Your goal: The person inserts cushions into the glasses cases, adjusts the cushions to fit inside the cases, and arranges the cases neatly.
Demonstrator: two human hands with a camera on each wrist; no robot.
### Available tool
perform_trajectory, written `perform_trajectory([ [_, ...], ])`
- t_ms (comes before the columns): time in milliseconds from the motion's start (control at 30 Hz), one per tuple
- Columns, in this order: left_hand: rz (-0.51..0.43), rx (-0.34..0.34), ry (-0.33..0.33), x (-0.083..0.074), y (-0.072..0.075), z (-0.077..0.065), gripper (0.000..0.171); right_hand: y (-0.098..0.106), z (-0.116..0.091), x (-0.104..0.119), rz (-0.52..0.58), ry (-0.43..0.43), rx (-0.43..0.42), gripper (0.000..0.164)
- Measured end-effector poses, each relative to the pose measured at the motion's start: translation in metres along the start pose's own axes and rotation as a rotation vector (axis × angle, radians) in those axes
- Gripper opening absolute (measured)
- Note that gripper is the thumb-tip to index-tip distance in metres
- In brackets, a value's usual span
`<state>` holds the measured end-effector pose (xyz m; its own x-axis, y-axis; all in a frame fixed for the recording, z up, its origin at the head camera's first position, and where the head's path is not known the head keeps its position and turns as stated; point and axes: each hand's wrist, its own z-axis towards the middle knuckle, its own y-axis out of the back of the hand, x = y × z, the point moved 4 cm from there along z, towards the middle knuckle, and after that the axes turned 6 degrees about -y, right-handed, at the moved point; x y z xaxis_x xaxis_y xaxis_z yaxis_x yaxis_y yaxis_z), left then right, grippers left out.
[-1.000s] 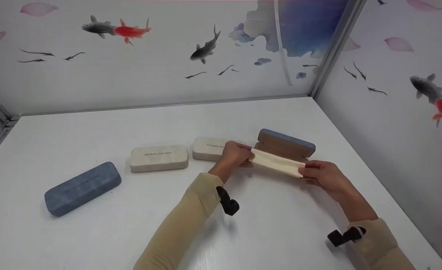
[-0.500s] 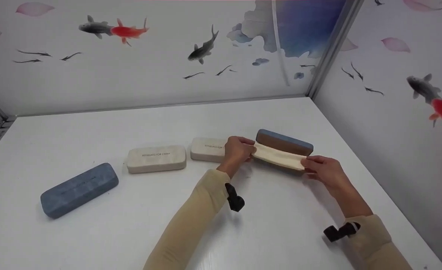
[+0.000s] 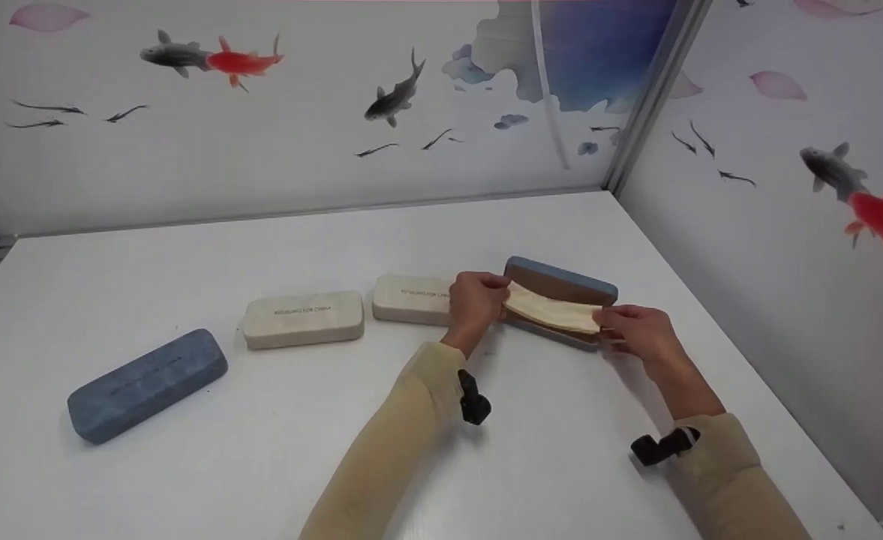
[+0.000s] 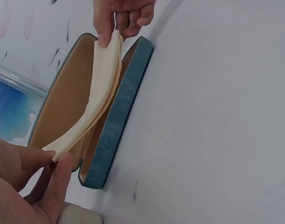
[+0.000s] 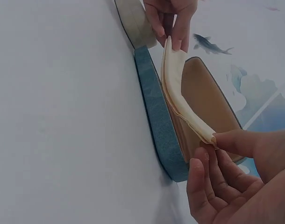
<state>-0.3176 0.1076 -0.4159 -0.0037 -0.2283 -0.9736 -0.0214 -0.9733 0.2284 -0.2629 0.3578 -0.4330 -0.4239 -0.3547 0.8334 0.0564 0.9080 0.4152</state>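
A folded cream cloth is stretched between my two hands and sags in the middle. My left hand pinches its left end between thumb and fingers. The right end is pinched by my right hand. Directly beneath and behind the cloth stands an opened blue glasses case with a tan lining, its lid raised at the back. In the right wrist view the cloth hangs over the case's mouth, its layers showing along the edge.
Beside my left hand lies a closed cream glasses case, partly hidden by that hand. Another cream case and a closed blue case lie farther left on the white table. Printed panels border the back and right.
Both hands have moved the cloth slightly back and over the opened blue case, and it sags more now. The whole scene has shifted a little left in view.
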Motion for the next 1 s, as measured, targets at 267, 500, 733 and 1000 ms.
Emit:
perform_trajectory([
  [267, 0.132, -0.071, -0.063, -0.002, -0.003, 0.006, 0.014, -0.001, 0.003, -0.001, 0.015, -0.032, -0.015, 0.056],
  [500, 0.221, -0.086, -0.101, 0.0, -0.001, 0.01, 0.014, -0.005, 0.003, -0.002, 0.048, -0.039, 0.005, 0.053],
  [733, 0.258, -0.085, -0.149, 0.002, -0.003, 0.012, 0.014, -0.005, 0.002, -0.002, 0.059, -0.032, 0.003, 0.046],
  [1000, 0.317, -0.071, -0.188, 0.001, -0.005, 0.011, 0.015, -0.009, 0.001, -0.001, 0.0, -0.034, -0.016, 0.042],
])
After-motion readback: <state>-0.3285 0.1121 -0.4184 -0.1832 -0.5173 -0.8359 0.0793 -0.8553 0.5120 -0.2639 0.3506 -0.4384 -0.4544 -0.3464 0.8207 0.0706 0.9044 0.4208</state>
